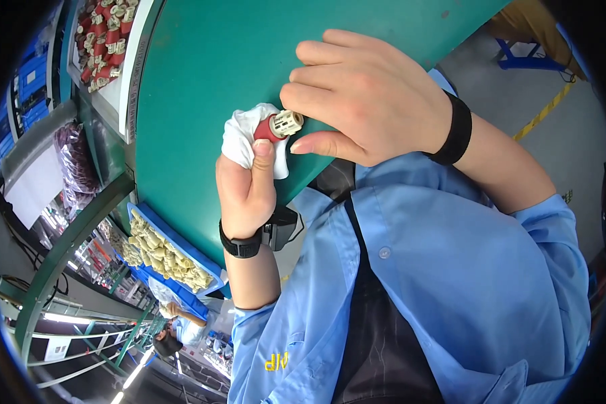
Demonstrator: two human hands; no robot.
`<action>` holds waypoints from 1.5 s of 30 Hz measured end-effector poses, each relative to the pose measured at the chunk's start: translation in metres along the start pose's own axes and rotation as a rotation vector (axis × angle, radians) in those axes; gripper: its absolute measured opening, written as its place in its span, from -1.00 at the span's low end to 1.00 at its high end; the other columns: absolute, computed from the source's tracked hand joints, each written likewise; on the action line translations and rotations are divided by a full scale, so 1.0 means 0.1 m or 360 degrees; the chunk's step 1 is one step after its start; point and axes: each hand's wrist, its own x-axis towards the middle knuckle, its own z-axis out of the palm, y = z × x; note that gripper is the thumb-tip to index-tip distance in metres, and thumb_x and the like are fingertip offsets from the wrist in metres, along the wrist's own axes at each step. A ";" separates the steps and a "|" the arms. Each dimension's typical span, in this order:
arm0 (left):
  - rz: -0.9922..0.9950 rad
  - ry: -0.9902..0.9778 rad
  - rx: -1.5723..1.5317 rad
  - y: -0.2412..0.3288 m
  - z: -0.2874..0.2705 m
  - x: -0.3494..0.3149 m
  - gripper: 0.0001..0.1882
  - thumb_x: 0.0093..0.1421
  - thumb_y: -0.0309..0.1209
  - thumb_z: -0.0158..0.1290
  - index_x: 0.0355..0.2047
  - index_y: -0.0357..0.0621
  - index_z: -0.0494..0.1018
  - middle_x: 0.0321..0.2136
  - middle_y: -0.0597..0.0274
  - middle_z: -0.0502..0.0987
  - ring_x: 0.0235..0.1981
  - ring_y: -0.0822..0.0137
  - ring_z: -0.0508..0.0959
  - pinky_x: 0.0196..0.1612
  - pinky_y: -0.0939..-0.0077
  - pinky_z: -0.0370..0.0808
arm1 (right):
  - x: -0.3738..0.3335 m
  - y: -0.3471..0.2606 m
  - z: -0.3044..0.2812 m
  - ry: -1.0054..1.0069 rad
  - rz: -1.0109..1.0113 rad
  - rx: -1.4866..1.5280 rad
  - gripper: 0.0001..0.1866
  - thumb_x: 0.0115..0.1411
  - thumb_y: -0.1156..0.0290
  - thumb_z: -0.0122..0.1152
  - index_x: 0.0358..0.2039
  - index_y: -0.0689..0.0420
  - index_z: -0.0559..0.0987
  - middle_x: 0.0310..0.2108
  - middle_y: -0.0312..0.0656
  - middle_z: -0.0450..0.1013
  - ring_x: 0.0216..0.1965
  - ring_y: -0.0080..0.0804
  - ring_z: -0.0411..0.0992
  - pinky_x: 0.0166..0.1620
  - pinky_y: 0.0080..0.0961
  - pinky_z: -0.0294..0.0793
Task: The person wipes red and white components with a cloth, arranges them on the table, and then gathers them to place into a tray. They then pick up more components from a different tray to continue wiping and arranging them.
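My left hand [242,185] is closed around a bunched white cloth [239,135] and a small connector [266,129] with a red sleeve and a cream, slotted end. Its thumb presses on the red sleeve, and the cream end sticks out to the right. Close beside that end is my right hand [363,94], back upward. Its fingers are bent, and its thumb stands apart from the forefinger, with the connector's tip near the gap between them. The forefinger's tip lies very close to the cream end; whether they touch, I cannot tell. Both hands are over the green tabletop [209,60].
A tray of red-and-cream connectors [104,44] stands at the far left. Below it, a blue bin [175,241] holds many cream parts. A green metal frame [74,249] and a bag of dark parts [77,161] are at left. Another person [172,337] is in the background.
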 end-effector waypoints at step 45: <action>-0.0135 -0.0308 0.0353 0.13 -0.14 0.17 -0.65 0.36 -0.22 -0.01 -0.03 -0.26 0.44 -0.44 0.07 0.56 -0.45 0.20 0.57 -0.34 0.40 0.47 | 0.06 -0.02 0.01 -0.0169 0.0107 -0.0084 -0.83 0.05 0.35 0.31 -0.47 0.06 0.47 -0.62 -0.33 0.25 -0.42 -0.41 0.27 -0.33 -0.45 0.14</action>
